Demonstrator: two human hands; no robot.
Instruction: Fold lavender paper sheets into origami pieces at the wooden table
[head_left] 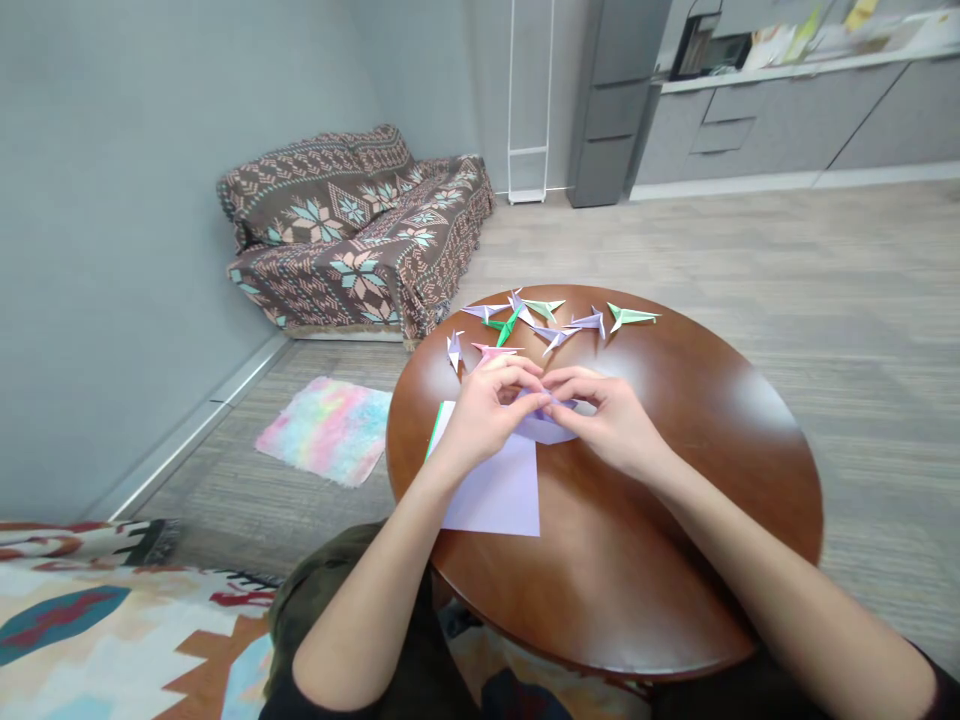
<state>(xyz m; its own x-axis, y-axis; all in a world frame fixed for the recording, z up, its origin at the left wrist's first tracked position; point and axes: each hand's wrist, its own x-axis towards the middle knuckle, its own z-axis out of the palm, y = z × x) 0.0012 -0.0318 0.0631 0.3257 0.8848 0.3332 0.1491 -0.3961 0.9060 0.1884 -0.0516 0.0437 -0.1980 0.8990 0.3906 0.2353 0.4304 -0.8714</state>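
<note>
My left hand (491,405) and my right hand (604,415) meet over a round brown table (675,520), both pinching a small piece of purple folded paper (551,418) between the fingertips. Under the hands lies a stack of flat paper sheets (501,490), lilac on top with a green edge showing at the left. Past the hands, at the table's far edge, lie several folded paper cranes (555,320) in purple, green and pink.
A sofa under a patterned brown blanket (360,230) stands against the grey wall at the left. A pastel rug (326,428) lies on the floor beside the table. Grey cabinets (750,120) line the far wall. A patterned cloth (90,630) is at bottom left.
</note>
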